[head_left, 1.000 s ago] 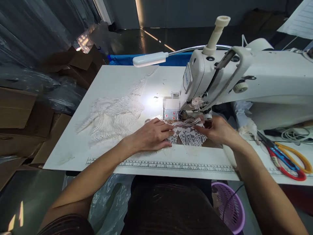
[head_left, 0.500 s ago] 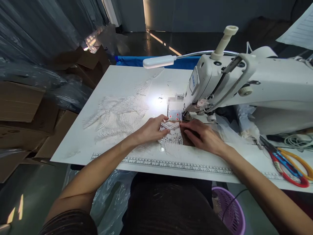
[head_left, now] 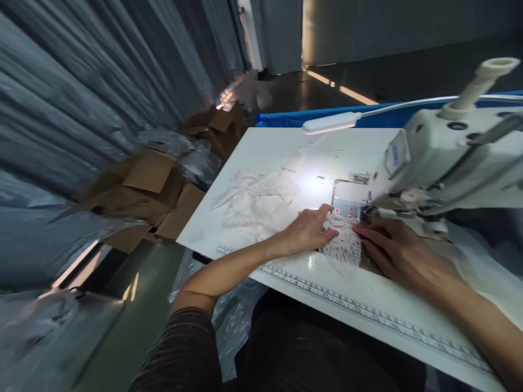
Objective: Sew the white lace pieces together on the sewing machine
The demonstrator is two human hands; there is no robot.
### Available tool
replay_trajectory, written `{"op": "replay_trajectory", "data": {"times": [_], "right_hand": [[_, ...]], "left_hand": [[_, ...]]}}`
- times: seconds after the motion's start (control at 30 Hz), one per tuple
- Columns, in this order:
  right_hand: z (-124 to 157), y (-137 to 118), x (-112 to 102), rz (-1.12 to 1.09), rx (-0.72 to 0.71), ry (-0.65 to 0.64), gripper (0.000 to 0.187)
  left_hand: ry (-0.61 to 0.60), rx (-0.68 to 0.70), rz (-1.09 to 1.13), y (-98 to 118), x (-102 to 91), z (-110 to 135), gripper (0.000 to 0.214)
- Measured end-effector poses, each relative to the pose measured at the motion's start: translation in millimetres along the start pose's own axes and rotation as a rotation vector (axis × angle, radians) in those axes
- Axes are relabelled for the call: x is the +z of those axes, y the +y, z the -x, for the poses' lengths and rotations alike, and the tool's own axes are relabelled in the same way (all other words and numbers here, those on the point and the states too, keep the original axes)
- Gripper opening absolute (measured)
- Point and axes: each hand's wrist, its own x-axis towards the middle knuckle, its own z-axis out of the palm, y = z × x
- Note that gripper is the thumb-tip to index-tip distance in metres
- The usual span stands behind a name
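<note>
A white lace piece with a fringed edge point(head_left: 342, 247) lies in front of the sewing machine's needle area, with part of a brown layer point(head_left: 370, 264) showing at its right. My left hand point(head_left: 309, 233) rests on the lace's left edge, thumb and forefinger spread apart. From the right, my right hand point(head_left: 398, 250) reaches onto the lace's upper right corner, its forefinger and thumb stretched out with a gap between them. The white sewing machine point(head_left: 427, 158) stands just beyond that hand, its presser foot partly hidden.
More white lace point(head_left: 261, 204) lies heaped on the white table point(head_left: 229, 158), left of my left hand. A lamp point(head_left: 330, 123) lights the sewing area. A ruler strip point(head_left: 327, 296) runs along the front edge. Cardboard boxes point(head_left: 149, 171) and plastic wrapping stand left of the table.
The view has swung left, so table and machine appear farther right and the scissors are out of frame. Both hands stay at the lace with little visible shift.
</note>
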Motion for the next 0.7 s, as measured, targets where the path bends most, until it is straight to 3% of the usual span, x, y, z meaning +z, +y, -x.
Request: {"op": "replay_trajectory", "data": {"times": [0.13, 0.27, 0.37, 0.47, 0.57, 0.7], "right_hand": [[0.8, 3.6, 4.9, 0.014, -0.029, 0.056, 0.038], [1.9, 2.6, 4.1, 0.028, -0.013, 0.039, 0.038], [2.7, 1.1, 5.1, 0.038, -0.004, 0.044, 0.038], [2.9, 0.6, 6.8, 0.034, 0.009, 0.068, 0.04], [2.8, 1.8, 8.0, 0.019, -0.012, 0.082, 0.039], [3.5, 3.1, 8.9, -0.003, -0.002, 0.083, 0.038]], "left_hand": [[0.012, 0.101, -0.159, 5.9, 0.5, 10.5, 0.06], [0.122, 0.129, -0.404, 3.0, -31.3, 32.0, 0.039], [0.277, -0.015, -0.546, -21.8, -76.5, 44.0, 0.034], [0.241, -0.087, -0.588, -56.5, -113.9, 47.7, 0.042], [0.155, -0.126, -0.502, -85.0, -123.4, 45.1, 0.052], [0.187, -0.191, -0.487, -107.4, -116.0, 39.1, 0.048]]}}
